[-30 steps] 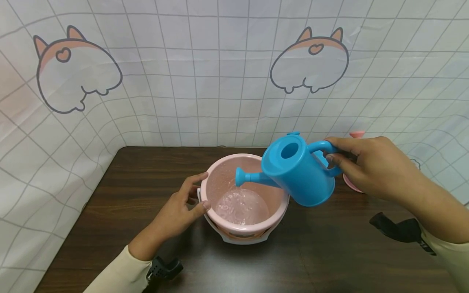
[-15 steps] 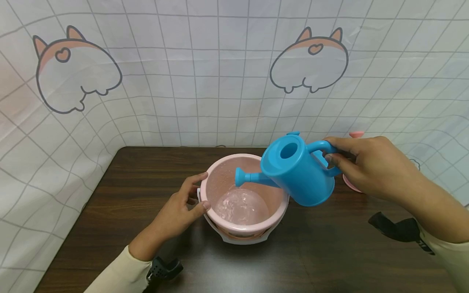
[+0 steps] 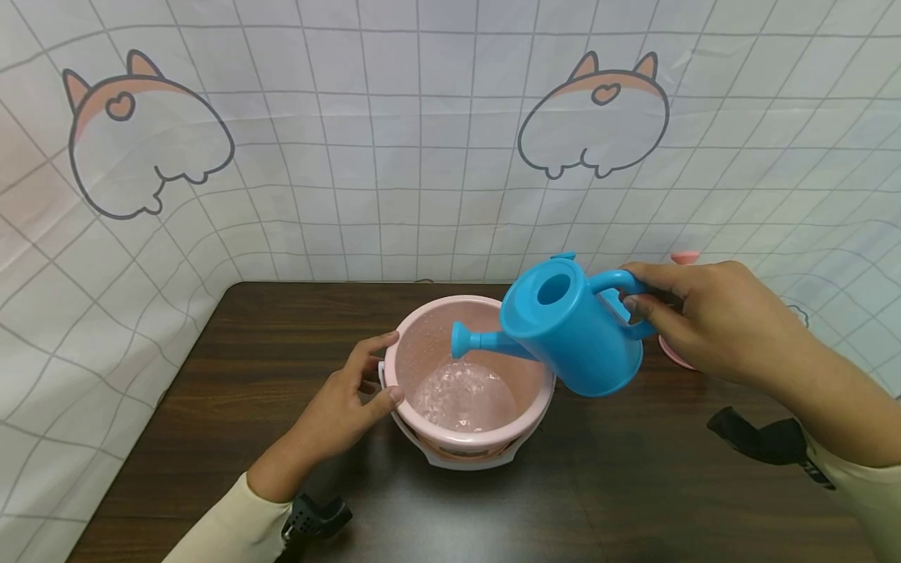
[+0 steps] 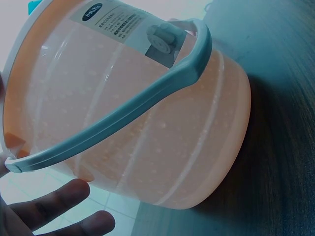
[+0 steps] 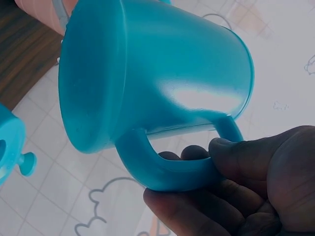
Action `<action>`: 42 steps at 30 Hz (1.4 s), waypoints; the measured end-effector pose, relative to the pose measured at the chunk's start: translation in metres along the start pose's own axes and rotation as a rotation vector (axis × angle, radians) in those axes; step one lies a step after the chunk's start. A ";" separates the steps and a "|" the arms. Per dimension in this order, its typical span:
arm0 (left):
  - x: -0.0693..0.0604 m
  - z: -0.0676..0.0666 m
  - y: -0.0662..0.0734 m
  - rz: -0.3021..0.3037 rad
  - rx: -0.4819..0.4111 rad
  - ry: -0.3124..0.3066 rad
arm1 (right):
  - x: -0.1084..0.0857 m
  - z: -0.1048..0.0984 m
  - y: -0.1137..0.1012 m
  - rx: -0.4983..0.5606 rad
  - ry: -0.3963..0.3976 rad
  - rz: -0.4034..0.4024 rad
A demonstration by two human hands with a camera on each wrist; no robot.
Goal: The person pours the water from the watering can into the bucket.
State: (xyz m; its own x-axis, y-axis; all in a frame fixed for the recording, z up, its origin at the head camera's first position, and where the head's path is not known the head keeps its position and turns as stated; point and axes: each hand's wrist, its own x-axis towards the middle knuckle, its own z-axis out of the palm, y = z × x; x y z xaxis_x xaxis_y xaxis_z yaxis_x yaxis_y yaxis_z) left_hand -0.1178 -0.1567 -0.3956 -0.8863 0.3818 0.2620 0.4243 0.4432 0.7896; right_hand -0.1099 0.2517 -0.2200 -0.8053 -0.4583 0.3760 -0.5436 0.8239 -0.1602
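A pink bucket stands on the table with rippling water in its bottom. My left hand holds the bucket's left rim, thumb and fingers on the edge. In the left wrist view, two fingers of the left hand are spread beside the bucket wall, under its pale handle. My right hand grips the handle of a blue watering can, tilted left with its spout head over the bucket. The right wrist view shows the fingers curled round the can's handle.
Behind my right hand, a pink object partly shows at the table's back right. Another blue item with a small knob is at the left of the right wrist view. A white gridded cloth hangs behind the dark wooden table.
The ripples in the bucket's water have shifted. Both hands, the bucket and the tilted can have hardly moved.
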 end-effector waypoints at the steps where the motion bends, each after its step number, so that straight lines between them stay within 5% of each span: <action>1: 0.000 0.000 -0.001 0.001 0.003 0.000 | 0.000 0.000 0.000 -0.001 -0.001 0.000; 42: 0.000 0.000 -0.001 0.013 0.010 0.003 | 0.004 -0.001 -0.002 -0.009 0.000 -0.011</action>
State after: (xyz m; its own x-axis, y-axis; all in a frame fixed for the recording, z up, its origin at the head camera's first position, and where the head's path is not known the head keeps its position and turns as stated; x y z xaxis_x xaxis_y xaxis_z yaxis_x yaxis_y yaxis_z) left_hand -0.1179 -0.1569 -0.3962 -0.8815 0.3846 0.2740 0.4374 0.4461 0.7808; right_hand -0.1122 0.2483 -0.2172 -0.7993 -0.4672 0.3779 -0.5502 0.8219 -0.1476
